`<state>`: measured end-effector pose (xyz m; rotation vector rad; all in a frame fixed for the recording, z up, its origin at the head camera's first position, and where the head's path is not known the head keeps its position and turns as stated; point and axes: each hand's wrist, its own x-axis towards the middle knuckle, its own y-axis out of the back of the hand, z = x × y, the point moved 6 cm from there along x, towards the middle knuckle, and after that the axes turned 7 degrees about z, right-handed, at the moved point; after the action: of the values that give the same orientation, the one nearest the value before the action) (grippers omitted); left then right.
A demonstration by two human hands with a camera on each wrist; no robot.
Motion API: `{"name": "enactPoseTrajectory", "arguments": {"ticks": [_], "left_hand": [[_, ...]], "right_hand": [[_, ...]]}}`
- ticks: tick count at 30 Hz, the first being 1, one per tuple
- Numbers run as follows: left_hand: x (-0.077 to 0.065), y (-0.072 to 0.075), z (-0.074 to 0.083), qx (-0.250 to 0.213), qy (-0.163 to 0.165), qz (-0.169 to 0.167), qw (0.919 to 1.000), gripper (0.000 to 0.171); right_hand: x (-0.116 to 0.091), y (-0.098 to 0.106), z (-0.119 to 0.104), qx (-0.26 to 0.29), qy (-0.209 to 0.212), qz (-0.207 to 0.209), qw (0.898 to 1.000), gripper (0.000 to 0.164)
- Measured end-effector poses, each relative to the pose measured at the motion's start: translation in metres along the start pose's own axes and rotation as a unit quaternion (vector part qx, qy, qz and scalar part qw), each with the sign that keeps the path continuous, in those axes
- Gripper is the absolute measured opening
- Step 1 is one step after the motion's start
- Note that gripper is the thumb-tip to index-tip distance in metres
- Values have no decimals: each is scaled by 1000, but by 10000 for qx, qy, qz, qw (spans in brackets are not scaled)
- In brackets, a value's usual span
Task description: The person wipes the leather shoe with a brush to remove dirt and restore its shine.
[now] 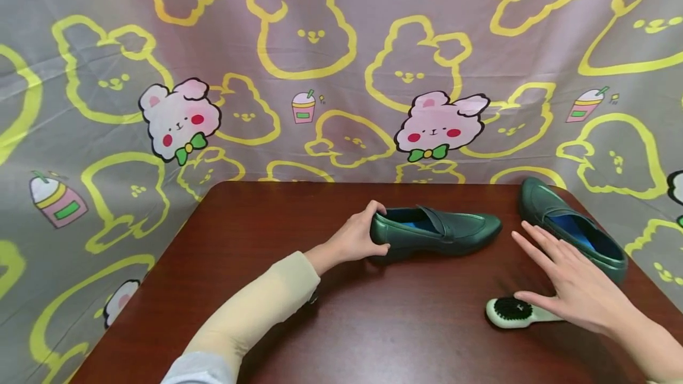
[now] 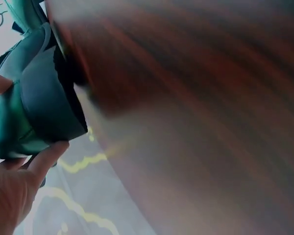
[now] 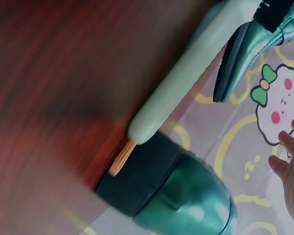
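My left hand (image 1: 354, 239) grips the heel of a dark green loafer (image 1: 459, 233), its thumb on the near side and its fingers over the back rim. The shoe's toe points right. In the left wrist view, the fingers and thumb are round the green heel (image 2: 54, 98). My right hand (image 1: 578, 283) holds nothing, its fingers spread and extended above a pale green brush (image 1: 525, 314) with black bristles facing up. Part of the brush's handle is hidden under that hand. In the right wrist view, the handle (image 3: 181, 78) shows with an orange-brown loop at its end.
The matching green loafer (image 1: 544, 203) with a blue insole stands at the table's right side, partly behind my right hand. The dark red-brown wooden table (image 1: 373, 325) ends at the back against a cartoon-print curtain (image 1: 341, 76), which also flanks both sides.
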<state>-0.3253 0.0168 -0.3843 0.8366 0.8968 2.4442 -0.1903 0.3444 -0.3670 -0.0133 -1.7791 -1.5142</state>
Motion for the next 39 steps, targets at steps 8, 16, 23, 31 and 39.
{"name": "enactPoseTrajectory", "arguments": {"ticks": [8,16,23,31,39], "left_hand": [[-27,33,-10,-431,436,-1,9981,66],[-47,51,-23,-894,752,42,9931,67],[-63,59,-30,-1462,826,-85,9858,65],[-78,70,-19,-1545,888,-413,9831,62],[-88,65,-41,-1857,1275,-653,9721,64]], "right_hand": [[18,-5,-9,191,87,136,9997,106],[31,-6,-14,287,73,172,9994,108],[42,-7,-20,375,175,263,9988,108],[53,-9,-26,431,305,352,9980,108],[69,-13,-39,468,373,276,9978,111]]}}
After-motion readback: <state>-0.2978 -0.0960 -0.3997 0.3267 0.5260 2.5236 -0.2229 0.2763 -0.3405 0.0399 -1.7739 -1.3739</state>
